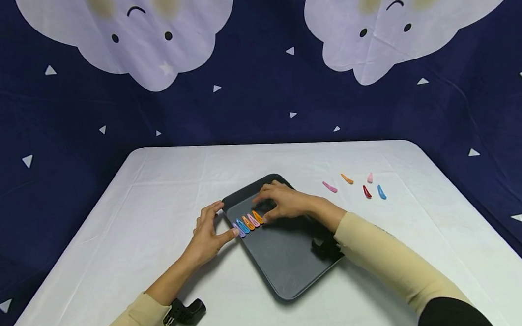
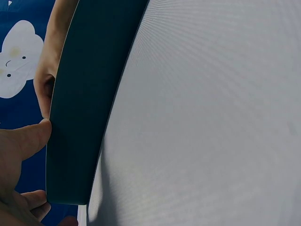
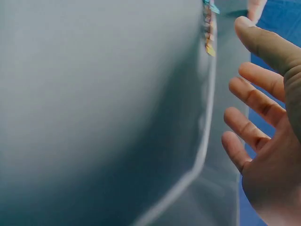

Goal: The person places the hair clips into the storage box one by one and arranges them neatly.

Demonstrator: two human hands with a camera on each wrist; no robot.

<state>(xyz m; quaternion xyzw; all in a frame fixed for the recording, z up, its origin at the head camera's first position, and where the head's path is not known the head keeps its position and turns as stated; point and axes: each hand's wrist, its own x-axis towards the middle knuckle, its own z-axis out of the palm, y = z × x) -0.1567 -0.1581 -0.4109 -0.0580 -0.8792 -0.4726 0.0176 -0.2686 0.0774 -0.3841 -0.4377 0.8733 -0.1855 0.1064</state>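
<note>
A dark grey rectangular tray point(image 1: 293, 269) lies at an angle on the table. Along its left side, several snap hair clips form a row: a purple clip point(image 1: 240, 231), a blue clip point(image 1: 242, 226), a pink clip point(image 1: 253, 220) and orange clips, the end orange clip point(image 1: 258, 217) being closest to my right hand point(image 1: 285, 202). That hand hovers over the tray with thumb and fingers apart, nothing between them in the right wrist view. My left hand point(image 1: 209, 239) steadies the tray's left edge, thumb point(image 2: 35, 136) at the rim by the purple clip and fingertips near the far corner.
Right of the tray, loose clips are scattered on the white tablecloth point(image 1: 115, 249): a pink-purple clip point(image 1: 330, 187), an orange clip point(image 1: 347, 178), a light pink clip point(image 1: 370, 178), a red clip point(image 1: 367, 192) and a blue clip point(image 1: 381, 192). A dark blue cloud-print curtain point(image 1: 258, 109) hangs behind.
</note>
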